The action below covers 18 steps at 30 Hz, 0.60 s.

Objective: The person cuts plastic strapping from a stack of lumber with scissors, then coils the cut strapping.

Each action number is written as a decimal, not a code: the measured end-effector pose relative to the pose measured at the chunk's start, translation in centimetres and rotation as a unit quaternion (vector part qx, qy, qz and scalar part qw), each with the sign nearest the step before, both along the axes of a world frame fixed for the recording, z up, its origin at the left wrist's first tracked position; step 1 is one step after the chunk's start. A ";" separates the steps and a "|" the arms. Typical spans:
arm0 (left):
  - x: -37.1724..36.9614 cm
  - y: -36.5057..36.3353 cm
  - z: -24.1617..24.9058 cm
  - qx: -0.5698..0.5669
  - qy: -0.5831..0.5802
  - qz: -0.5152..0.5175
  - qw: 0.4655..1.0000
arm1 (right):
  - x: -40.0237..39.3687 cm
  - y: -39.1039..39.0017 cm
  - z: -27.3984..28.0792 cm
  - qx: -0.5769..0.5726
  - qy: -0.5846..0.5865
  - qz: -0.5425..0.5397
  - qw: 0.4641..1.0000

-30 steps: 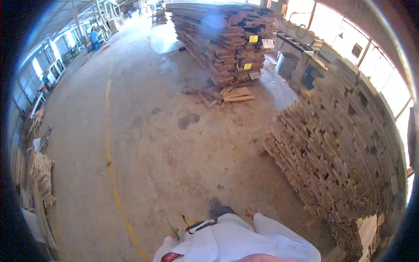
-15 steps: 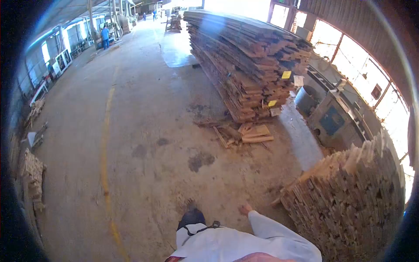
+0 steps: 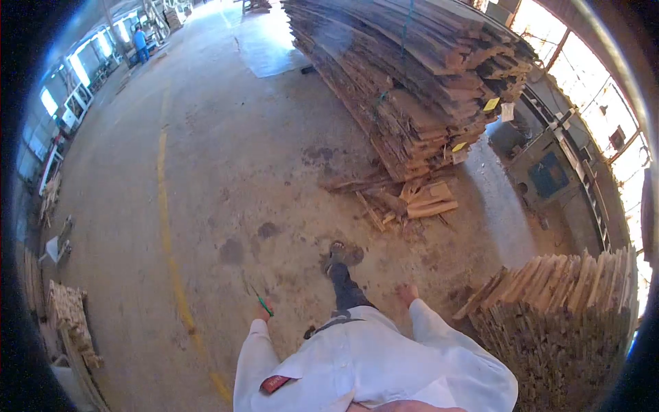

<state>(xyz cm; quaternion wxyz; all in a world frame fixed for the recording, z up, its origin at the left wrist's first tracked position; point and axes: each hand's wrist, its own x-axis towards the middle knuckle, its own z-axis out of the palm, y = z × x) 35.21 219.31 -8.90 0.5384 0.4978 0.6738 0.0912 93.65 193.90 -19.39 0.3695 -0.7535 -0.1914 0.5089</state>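
My left hand [image 3: 264, 310] hangs out in front of the white sleeve, over the concrete floor. It is closed around a thin green-handled tool [image 3: 262, 303], whose slim dark end points forward and left; its exact kind is too small to make out. On the other side, my right hand [image 3: 408, 294] hangs beside my body with nothing visible in it, its fingers loosely apart. Nearest to that hand is a stack of rough boards [image 3: 549, 309] at the lower right. One dark-trousered leg with a shoe [image 3: 336, 248] is stretched forward between the hands.
A tall pile of dark planks [image 3: 419, 89] with yellow tags stands ahead on the right. Wood offcuts [image 3: 429, 199] lie at its foot. Beyond is a grey machine [image 3: 549, 175]. A yellow line [image 3: 165, 192] runs along the floor at left. A person in blue [image 3: 141, 45] stands far off.
My left hand with the green-handled tool has come into view. One leg has swung forward. The plank pile looks nearer, and the view has tilted downward.
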 end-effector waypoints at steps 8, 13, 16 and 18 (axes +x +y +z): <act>3.4 10.9 1.4 -0.100 0.087 0.005 0.991 | 16.3 42.8 17.0 0.265 -0.214 -0.131 0.931; 5.4 17.5 4.3 -0.158 0.118 0.067 0.978 | 21.3 62.9 40.0 0.298 -0.396 -0.135 0.858; 8.6 24.4 4.3 -0.158 0.109 0.078 0.978 | 25.9 73.1 47.4 0.403 -0.250 -0.179 0.862; 11.1 30.3 3.8 -0.151 0.101 0.074 0.981 | 28.3 78.4 52.4 0.437 -0.225 -0.196 0.848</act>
